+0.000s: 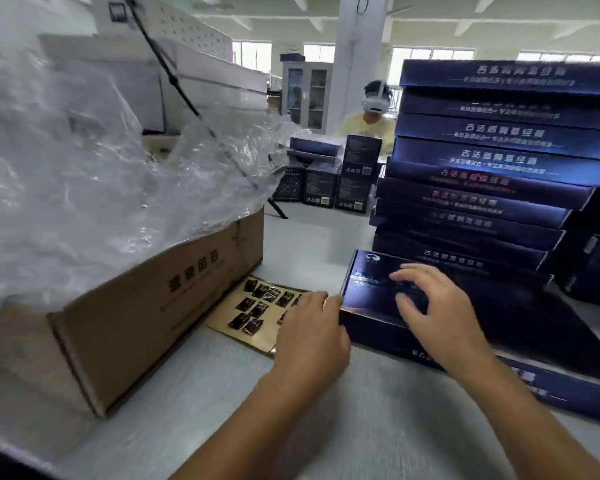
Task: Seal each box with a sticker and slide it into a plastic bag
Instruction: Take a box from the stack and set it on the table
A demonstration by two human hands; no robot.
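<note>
A flat dark blue box (371,299) lies on the grey table in front of me. My right hand (437,310) hovers over its lid with fingers spread and slightly bent, holding nothing. My left hand (312,334) is at the box's left edge, fingertips touching that side; whether it pinches a sticker I cannot tell. Just left of the box lies a brown backing sheet (257,313) with several dark stickers. Clear plastic bags (84,161) spill out of a cardboard carton (160,306) on the left.
A tall stack of the same blue boxes (492,174) stands behind the box on the right. More small dark boxes (340,174) sit further back. A person in a headset (374,112) works across the table. A black rod (184,95) leans over the carton.
</note>
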